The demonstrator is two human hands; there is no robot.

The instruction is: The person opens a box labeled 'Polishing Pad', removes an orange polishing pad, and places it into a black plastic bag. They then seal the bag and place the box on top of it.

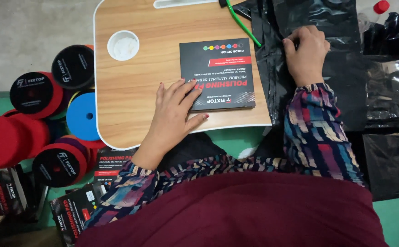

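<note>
Over on the floor at the left, about seven round foam pads [73, 67] are piling up beside the wooden lap table [131, 87], red, black-faced and one blue, with some three dark flat boxes lying below them. The left hand [174, 114] is resting open, fingers spread flat, on the near left corner of the single dark flat box [217, 73] lying on the table. The right hand [305, 52] is pressing down, fingers curled, on the black plastic bags [345, 68] spreading off the table's right edge.
</note>
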